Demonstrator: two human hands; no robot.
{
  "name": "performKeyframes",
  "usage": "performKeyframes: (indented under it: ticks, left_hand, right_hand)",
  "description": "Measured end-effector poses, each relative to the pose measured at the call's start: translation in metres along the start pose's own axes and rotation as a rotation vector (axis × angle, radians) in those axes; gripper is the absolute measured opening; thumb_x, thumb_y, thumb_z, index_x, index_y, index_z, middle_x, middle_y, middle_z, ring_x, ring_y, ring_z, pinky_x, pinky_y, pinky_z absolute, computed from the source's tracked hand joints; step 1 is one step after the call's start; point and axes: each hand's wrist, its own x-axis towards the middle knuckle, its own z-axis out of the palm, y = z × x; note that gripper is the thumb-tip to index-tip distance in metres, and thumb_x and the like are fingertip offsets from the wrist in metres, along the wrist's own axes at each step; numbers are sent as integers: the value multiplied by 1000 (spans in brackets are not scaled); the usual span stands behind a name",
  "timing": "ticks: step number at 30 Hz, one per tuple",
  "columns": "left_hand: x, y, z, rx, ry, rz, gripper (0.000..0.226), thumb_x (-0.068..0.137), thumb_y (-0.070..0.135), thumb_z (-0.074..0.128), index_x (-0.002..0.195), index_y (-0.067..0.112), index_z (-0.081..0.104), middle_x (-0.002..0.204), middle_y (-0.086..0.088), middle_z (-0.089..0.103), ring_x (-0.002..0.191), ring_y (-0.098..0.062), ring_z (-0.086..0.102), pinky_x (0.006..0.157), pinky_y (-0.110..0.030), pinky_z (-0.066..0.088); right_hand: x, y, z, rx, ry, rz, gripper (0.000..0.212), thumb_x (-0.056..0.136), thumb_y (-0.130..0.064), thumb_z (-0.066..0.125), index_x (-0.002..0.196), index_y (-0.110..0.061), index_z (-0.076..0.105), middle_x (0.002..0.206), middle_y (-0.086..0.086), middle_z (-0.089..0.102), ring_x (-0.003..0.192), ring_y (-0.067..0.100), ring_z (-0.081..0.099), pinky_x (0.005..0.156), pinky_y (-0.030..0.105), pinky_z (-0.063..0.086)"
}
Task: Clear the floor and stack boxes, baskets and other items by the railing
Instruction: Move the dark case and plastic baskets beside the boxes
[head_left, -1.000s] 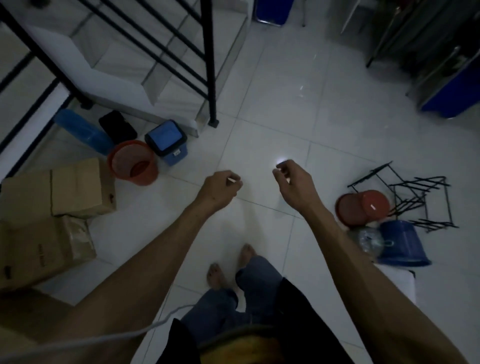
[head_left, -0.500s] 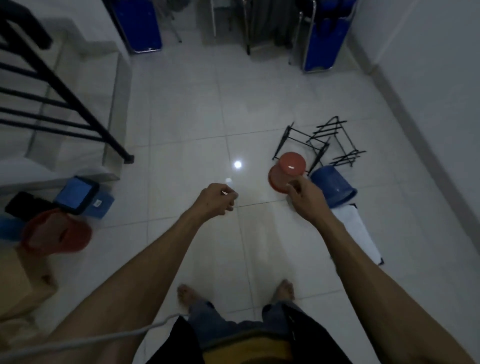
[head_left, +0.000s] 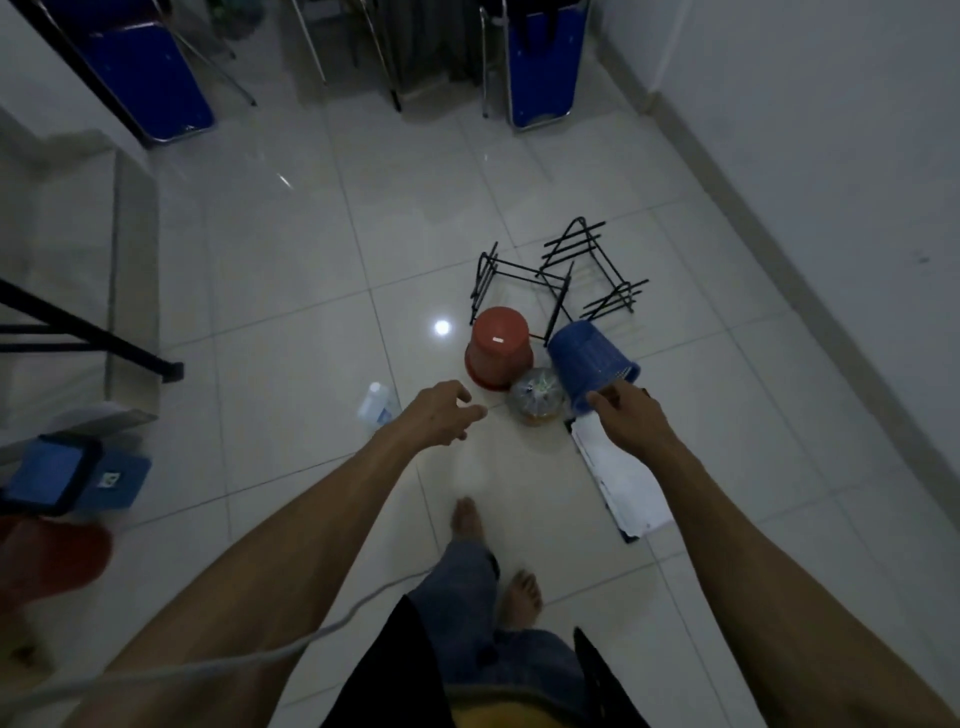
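Both hands are held out above the tiled floor. Nothing is held in the left hand, its fingers loosely spread. At far left a blue bin is seen beside the railing post. A white bottle lies just left of the left hand. An upturned red basket, a clear bag and a tipped blue basket are grouped before a black wire rack. The right hand appears to touch the blue basket's rim over a white board; its grip cannot be told.
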Motion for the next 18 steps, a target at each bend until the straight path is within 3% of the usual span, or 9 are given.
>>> performKeyframes:
  ticks: [4, 7, 11, 13, 15, 18]
  left_hand:
    - [53, 23, 3, -19, -29, -38, 59, 94, 41, 66, 139, 10, 46, 116, -15, 68, 95, -23, 71, 86, -42, 60]
    - [99, 37, 0, -109, -42, -73, 61, 94, 39, 66, 142, 9, 43, 123, -15, 63, 98, -24, 69, 86, -40, 59]
    - [171, 52, -6, -244, -38, -147, 60, 93, 39, 67, 139, 9, 42, 115, -11, 61, 92, -22, 68, 84, -38, 58]
    - [210, 58, -10, -287, -9, -173, 50, 94, 39, 66, 129, 12, 45, 114, -12, 62, 94, -24, 69, 84, -40, 59]
    - [254, 60, -12, -310, 25, -191, 39, 94, 38, 65, 116, 15, 43, 113, -15, 64, 97, -28, 70, 85, -45, 60]
    - [328, 53, -7, -351, 44, -244, 49, 91, 43, 66, 120, 12, 42, 116, -17, 64, 96, -28, 69, 80, -44, 62]
  right_hand:
    - [39, 16, -4, -12, -70, 89, 30, 103, -27, 48, 115, -3, 60, 105, 11, 64, 94, 23, 56, 74, 27, 35]
    - [77, 18, -3, 14, -94, 143, 31, 103, -29, 48, 114, -3, 61, 107, 8, 65, 92, 19, 55, 73, 24, 33]
    - [145, 13, 6, 45, -138, 228, 34, 103, -32, 48, 120, -4, 59, 104, 4, 59, 90, 16, 50, 74, 24, 35]
    - [186, 10, 17, 67, -166, 244, 29, 103, -33, 49, 113, -8, 60, 108, 5, 62, 87, 13, 52, 67, 22, 37]
    - [231, 8, 33, 106, -172, 244, 25, 102, -32, 51, 104, -8, 59, 102, 6, 61, 78, 7, 50, 55, 11, 33]
    - [302, 10, 66, 185, -178, 259, 31, 101, -36, 54, 111, -7, 57, 102, 6, 60, 87, 13, 55, 58, 14, 36]
